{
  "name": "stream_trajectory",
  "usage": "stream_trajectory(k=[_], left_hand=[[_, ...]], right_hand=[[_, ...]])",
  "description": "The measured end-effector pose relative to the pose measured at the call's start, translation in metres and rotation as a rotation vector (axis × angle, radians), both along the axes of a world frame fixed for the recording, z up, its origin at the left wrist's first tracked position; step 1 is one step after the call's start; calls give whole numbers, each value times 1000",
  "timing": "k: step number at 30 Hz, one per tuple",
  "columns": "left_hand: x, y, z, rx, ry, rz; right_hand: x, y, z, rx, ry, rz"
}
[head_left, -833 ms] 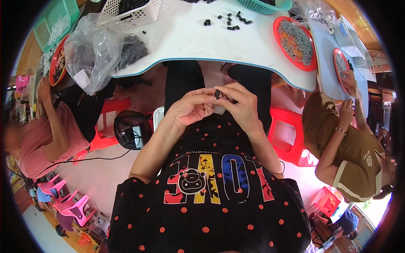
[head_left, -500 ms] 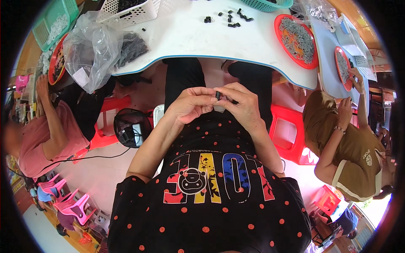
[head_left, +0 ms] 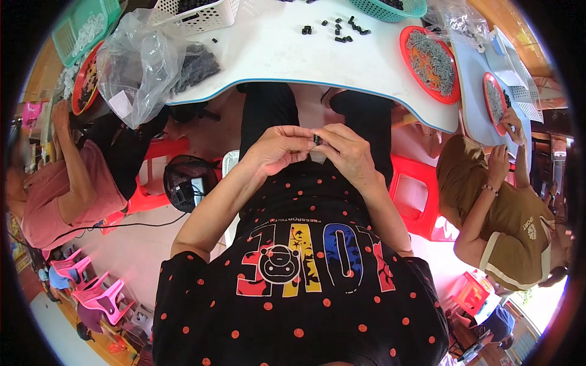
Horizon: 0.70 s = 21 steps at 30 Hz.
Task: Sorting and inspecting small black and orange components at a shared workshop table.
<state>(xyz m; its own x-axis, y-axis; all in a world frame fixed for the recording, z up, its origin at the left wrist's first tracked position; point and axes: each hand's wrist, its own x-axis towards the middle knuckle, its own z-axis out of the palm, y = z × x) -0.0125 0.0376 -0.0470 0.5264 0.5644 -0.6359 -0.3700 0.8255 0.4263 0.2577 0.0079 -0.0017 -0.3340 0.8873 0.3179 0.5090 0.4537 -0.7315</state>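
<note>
Over my lap, just short of the table's near edge, my left hand (head_left: 282, 148) and my right hand (head_left: 347, 151) meet fingertip to fingertip. Between them they pinch a small black cylindrical part (head_left: 317, 139); my fingers cover most of it. Similar short black parts (head_left: 348, 39) lie loose on the white table (head_left: 274, 55) ahead. To the right on the table stands a red-rimmed plate (head_left: 456, 91) heaped with small grey screw-like pieces (head_left: 432, 60).
A clear plastic bag (head_left: 140, 64) of black pieces overhangs the table's left edge. White (head_left: 210, 18) and green (head_left: 390, 11) baskets stand at the back. Co-workers sit left (head_left: 70, 183) and right (head_left: 506, 207), near red stools (head_left: 415, 189) and a black mesh container (head_left: 186, 183).
My fingers have shifted slightly on the black part, which now shows less between them. The whole view has moved a little. At right, the co-worker's hand is slightly lower by the plate.
</note>
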Motion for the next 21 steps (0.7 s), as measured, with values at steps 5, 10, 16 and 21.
stream_trajectory(k=[5,10,16,21], left_hand=[[-3,13,14,-77,-199,-15],[14,10,-6,23,-143,40],[27,5,-15,29,-263,96],[29,8,0,93,-254,34]], right_hand=[[2,6,7,-197,124,-49],[1,9,5,-208,139,-59],[1,7,1,-118,121,-81],[7,6,-4,-240,208,-70]])
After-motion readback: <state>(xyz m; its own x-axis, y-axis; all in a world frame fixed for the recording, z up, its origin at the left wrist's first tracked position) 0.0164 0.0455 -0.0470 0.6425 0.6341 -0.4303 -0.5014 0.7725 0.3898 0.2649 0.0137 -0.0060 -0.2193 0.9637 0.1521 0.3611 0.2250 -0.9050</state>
